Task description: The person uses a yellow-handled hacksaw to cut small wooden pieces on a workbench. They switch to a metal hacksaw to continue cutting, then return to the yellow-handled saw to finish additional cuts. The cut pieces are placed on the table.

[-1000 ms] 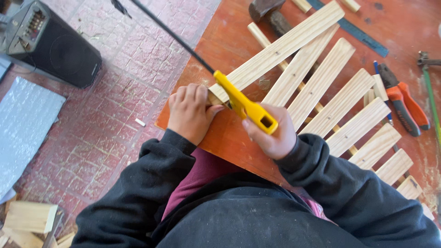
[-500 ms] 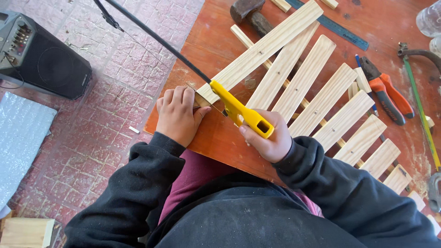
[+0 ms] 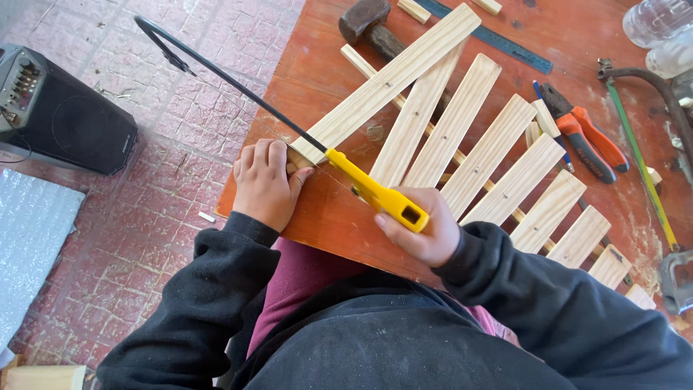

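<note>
My right hand [image 3: 419, 231] grips the yellow handle of a hacksaw [image 3: 375, 191]. Its black frame [image 3: 216, 68] runs up and to the left, out past the table edge. The blade crosses the near end of a long pale wooden slat [image 3: 393, 79]. My left hand [image 3: 266, 180] presses down on that end of the slat, at the corner of the reddish-brown table [image 3: 317, 72]. The slat lies diagonally across a row of several shorter slats [image 3: 491, 148] fixed to thin battens.
A hammer [image 3: 368, 25] lies at the table's far side, a dark ruler [image 3: 498, 40] beyond it. Orange-handled pliers [image 3: 588, 133], a green-bladed saw [image 3: 639, 155] and clear bottles [image 3: 660, 25] are at the right. A black speaker [image 3: 61, 115] stands on the brick floor at left.
The view has shifted so the table sits further right. The saw has been drawn back toward me, with its frame showing further to the left. My left hand stays on the slat's end.
</note>
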